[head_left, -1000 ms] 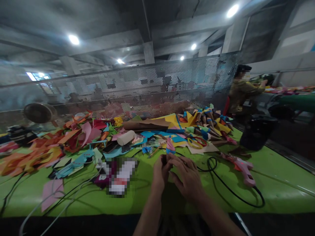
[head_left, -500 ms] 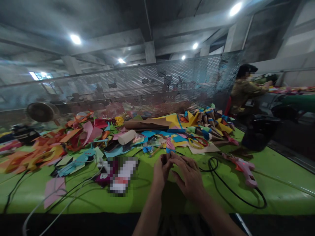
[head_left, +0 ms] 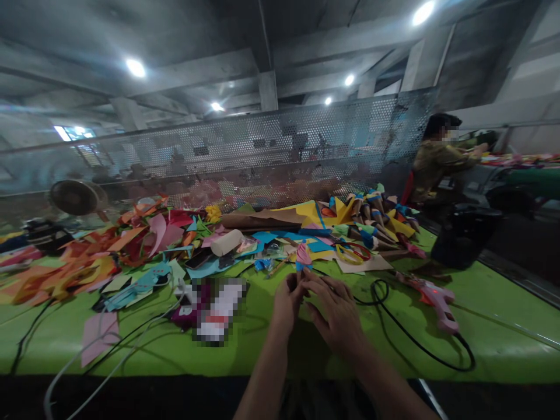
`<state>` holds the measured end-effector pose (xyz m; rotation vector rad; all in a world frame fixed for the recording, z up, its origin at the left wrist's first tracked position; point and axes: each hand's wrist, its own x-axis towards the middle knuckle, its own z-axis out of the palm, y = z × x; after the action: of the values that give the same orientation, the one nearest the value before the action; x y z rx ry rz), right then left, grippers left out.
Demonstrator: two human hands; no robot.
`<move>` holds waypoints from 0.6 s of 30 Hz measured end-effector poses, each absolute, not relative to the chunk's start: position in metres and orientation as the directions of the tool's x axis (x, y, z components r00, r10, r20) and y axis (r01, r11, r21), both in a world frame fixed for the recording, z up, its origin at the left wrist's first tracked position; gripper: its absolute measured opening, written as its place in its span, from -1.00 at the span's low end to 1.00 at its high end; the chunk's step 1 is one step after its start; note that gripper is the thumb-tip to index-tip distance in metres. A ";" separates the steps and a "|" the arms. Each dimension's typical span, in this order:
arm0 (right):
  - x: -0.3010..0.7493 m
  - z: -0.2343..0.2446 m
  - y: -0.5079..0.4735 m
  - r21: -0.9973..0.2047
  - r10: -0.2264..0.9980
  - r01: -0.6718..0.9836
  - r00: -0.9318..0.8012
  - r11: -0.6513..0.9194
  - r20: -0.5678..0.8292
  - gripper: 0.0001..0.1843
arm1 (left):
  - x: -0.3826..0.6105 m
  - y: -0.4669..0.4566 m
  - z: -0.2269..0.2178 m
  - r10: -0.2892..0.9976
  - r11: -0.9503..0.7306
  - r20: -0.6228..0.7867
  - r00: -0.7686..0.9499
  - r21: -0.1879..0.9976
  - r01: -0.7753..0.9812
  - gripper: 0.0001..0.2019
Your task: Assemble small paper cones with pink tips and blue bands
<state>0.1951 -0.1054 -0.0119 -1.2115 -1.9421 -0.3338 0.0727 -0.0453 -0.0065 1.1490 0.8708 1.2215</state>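
Note:
A small paper flower (head_left: pixel 303 255), with a pink twisted top and a blue band below, stands upright between my hands over the green table. My left hand (head_left: pixel 286 300) is closed around its lower end. The fingertips of my right hand (head_left: pixel 332 306) press against the same lower part, with the thumb held a little apart. My fingers hide the bottom of the flower. Just beyond it lie a scrap of crumpled blue paper (head_left: pixel 263 264) and a pair of scissors (head_left: pixel 352 252) with yellow and red handles.
A pink glue gun (head_left: pixel 441 303) with a black cord lies to the right. Coloured paper (head_left: pixel 161 233) is heaped along the back, near a paper roll (head_left: pixel 226 242). White cables (head_left: pixel 131 350) cross the left side. Behind a mesh partition's right end sits a person (head_left: pixel 437 157).
The camera view has shifted slightly. My hands keep almost the same hold on the paper flower, with only a slight movement of the fingers.

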 end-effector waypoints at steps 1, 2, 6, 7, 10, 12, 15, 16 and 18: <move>0.195 -0.012 -0.105 -0.184 0.627 0.842 -0.214 0.507 0.749 -0.66 | 0.072 -0.046 -0.006 0.981 -0.027 0.072 0.180 0.969 -0.244 -0.53; 0.195 -0.012 -0.105 -0.186 0.624 0.842 -0.209 0.506 0.753 -0.65 | 0.072 -0.046 -0.005 0.980 -0.021 0.068 0.187 0.970 -0.242 -0.51; 0.196 -0.012 -0.105 -0.192 0.628 0.842 -0.205 0.504 0.751 -0.66 | 0.070 -0.046 -0.007 0.976 -0.031 0.080 0.205 0.972 -0.233 -0.49; 0.196 -0.012 -0.104 -0.192 0.629 0.841 -0.207 0.506 0.749 -0.66 | 0.070 -0.046 -0.008 0.974 -0.038 0.088 0.208 0.971 -0.236 -0.49; 0.196 -0.013 -0.105 -0.198 0.633 0.840 -0.205 0.505 0.746 -0.64 | 0.070 -0.046 -0.010 0.971 -0.031 0.084 0.223 0.972 -0.232 -0.46; 0.196 -0.013 -0.105 -0.204 0.637 0.838 -0.203 0.506 0.743 -0.62 | 0.071 -0.046 -0.009 0.971 -0.028 0.083 0.222 0.970 -0.240 -0.44; 0.196 -0.013 -0.105 -0.209 0.649 0.838 -0.207 0.504 0.732 -0.63 | 0.071 -0.048 -0.005 0.970 -0.041 0.096 0.223 0.970 -0.241 -0.46; 0.196 -0.013 -0.105 -0.210 0.648 0.838 -0.206 0.503 0.733 -0.63 | 0.072 -0.048 -0.004 0.970 -0.042 0.097 0.223 0.970 -0.238 -0.46; 0.196 -0.012 -0.105 -0.212 0.648 0.839 -0.202 0.502 0.735 -0.62 | 0.072 -0.049 -0.003 0.972 -0.037 0.091 0.216 0.970 -0.242 -0.46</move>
<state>0.1956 -0.1045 -0.0123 -1.2245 -1.9342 -0.2981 0.0718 -0.0492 -0.0033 1.1773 0.8380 1.1907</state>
